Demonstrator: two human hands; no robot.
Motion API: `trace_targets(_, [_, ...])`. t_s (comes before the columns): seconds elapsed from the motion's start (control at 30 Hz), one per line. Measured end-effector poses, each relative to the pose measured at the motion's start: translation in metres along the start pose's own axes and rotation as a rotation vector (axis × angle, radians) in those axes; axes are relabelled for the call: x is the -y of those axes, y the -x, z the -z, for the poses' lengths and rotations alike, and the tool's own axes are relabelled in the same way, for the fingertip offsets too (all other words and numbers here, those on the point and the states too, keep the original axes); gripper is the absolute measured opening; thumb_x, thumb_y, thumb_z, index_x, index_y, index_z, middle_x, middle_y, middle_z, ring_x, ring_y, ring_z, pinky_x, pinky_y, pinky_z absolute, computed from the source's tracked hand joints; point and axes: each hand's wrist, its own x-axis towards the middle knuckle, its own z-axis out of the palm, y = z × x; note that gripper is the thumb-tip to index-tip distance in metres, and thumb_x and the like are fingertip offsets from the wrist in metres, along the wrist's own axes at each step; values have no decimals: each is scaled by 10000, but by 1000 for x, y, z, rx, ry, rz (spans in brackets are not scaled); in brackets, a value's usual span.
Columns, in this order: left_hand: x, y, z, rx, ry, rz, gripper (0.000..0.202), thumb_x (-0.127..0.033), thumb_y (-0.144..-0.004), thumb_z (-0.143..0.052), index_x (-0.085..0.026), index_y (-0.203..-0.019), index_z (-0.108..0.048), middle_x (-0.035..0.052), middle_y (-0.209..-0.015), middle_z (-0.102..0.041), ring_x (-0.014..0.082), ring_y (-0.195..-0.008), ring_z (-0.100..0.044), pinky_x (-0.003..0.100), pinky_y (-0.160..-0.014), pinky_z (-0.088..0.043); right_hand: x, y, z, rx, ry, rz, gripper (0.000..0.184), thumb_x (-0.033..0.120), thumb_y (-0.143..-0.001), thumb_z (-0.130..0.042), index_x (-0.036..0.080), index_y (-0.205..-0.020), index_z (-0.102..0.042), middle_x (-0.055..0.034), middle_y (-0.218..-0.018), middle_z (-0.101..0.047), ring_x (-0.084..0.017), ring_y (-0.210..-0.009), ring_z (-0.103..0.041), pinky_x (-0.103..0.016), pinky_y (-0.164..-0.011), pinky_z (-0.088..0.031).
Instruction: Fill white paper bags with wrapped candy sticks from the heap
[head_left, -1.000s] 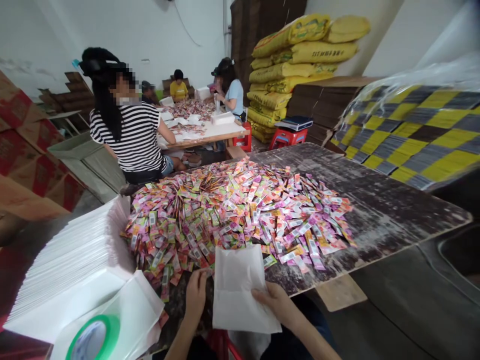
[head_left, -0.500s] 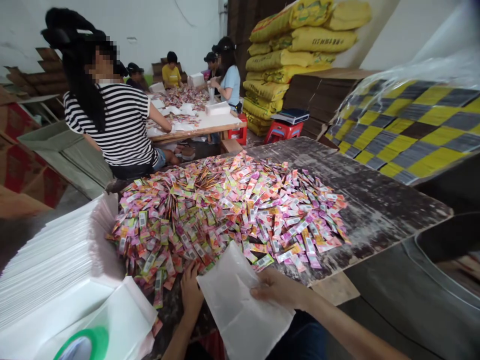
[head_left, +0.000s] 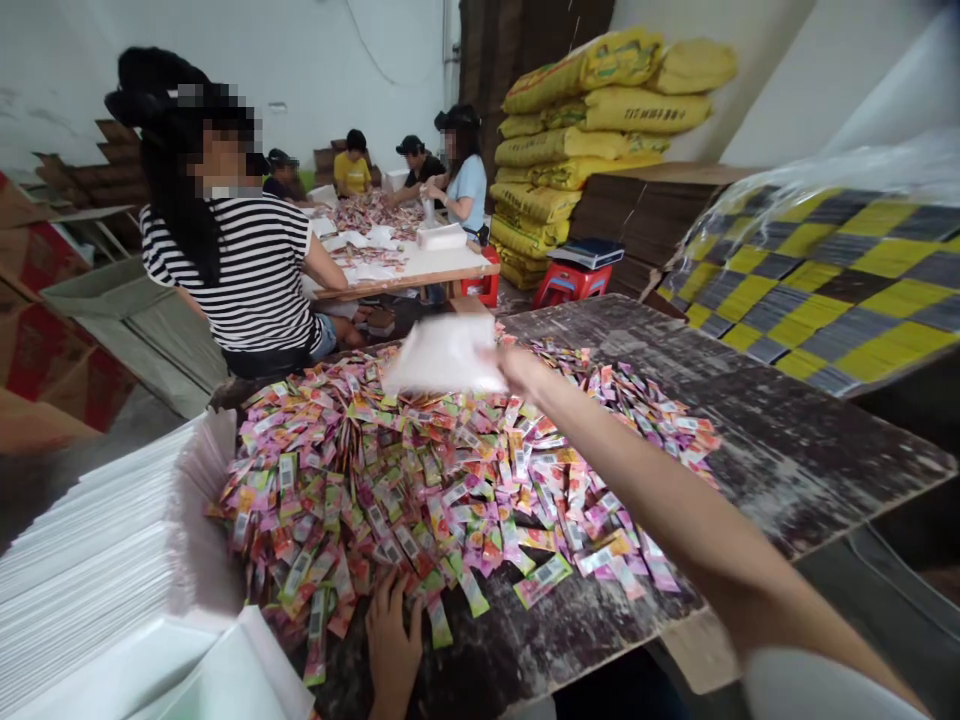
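Observation:
My right hand (head_left: 511, 368) is stretched far over the table and grips a white plastic bag (head_left: 442, 358) by its right edge. The bag is blurred and hangs above the far part of a wide heap of small colourful sachets (head_left: 480, 470). My left hand (head_left: 394, 628) rests at the near edge of the heap, fingers spread on the dark tabletop beside the sachets. Left of it stands a thick stack of white bags (head_left: 97, 540), with a loose white sheet or bag (head_left: 247, 670) in front.
The worn dark table (head_left: 750, 440) runs to the right. A co-worker in a striped shirt (head_left: 232, 260) sits at the far left. Other people work at a second table (head_left: 427, 262). Yellow sacks (head_left: 540, 170), a red stool (head_left: 574, 283) and plastic-wrapped yellow-grey stacks (head_left: 825, 280) stand behind.
My right hand has carried the white bag from the near table edge forward over the heap. My left hand stays near the heap's front edge. The view has tilted up slightly.

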Motion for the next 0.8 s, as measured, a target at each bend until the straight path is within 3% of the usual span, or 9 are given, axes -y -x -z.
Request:
trace_targets(0.03, [1,0,-1,-8,-3,-5,418,-413,-901,-480,-205,-1223,-645,127,-1327,-597,306,-1245,-532,513,-1029,-422,20,-31,-7,-71,-110,54,421,248,-985,-337,-62,-1240,-463,-172,-1267,-593,-161,-1055,-640,-259,-886,-462])
trace_targets(0.07, [1,0,-1,-13,-5,-11,413,-413,-902,-483,-207,-1220,-646,126,-1327,-596,304,-1247,-531,508,-1029,-423,37,-56,-16,-109,-202,133,420,247,-993,-364,12,-1341,-378,-169,-1407,-501,-153,-1157,-595,-272,-948,-459])
trace_targets(0.13, [1,0,-1,-11,-12,-19,401,-408,-904,-486,-210,-1215,-647,124,-1328,-594,299,-1250,-529,500,-1027,-425,51,-84,-40,-111,-269,224,449,250,-994,-404,104,-1406,-302,-138,-1494,-417,-133,-1238,-543,-321,-1016,-436])
trace_targets(0.23, [-1,1,0,-4,-20,-21,394,-390,-910,-483,-202,-1217,-643,127,-1330,-590,294,-1243,-531,493,-1025,-423,24,-71,-74,149,-207,173,468,323,-949,-537,116,-1353,-422,-127,-1339,-581,-154,-1088,-640,-425,-1003,-466])
trace_targets(0.33, [-4,1,2,-5,-12,-16,390,-382,-913,-479,-198,-1216,-641,128,-1331,-587,291,-1239,-531,486,-1017,-424,-31,-13,-88,416,-72,7,489,422,-818,-705,113,-1184,-606,-98,-1064,-710,-153,-857,-689,-429,-909,-533])
trace_targets(0.4, [-5,0,3,-4,-1,-16,389,-381,-913,-478,-198,-1216,-640,128,-1331,-587,289,-1236,-531,476,-1008,-430,-60,31,-84,448,-16,-58,490,455,-755,-751,134,-1114,-657,-71,-996,-721,-152,-836,-682,-399,-863,-552])
trace_targets(0.67, [-5,-2,4,-28,-19,-47,389,-375,-918,-483,-184,-1220,-634,127,-1324,-591,288,-1235,-534,470,-991,-448,-125,193,-27,196,-52,-334,566,555,-735,-736,167,-1141,-662,-97,-1078,-700,-191,-903,-663,-371,-837,-518])
trace_targets(0.8, [-2,-2,1,-27,13,-36,402,-376,-906,-480,-166,-1207,-644,137,-1324,-594,299,-1234,-535,497,-1019,-435,-177,277,-27,16,-151,-520,597,596,-678,-759,194,-1111,-679,-92,-1019,-698,-182,-816,-650,-324,-753,-486])
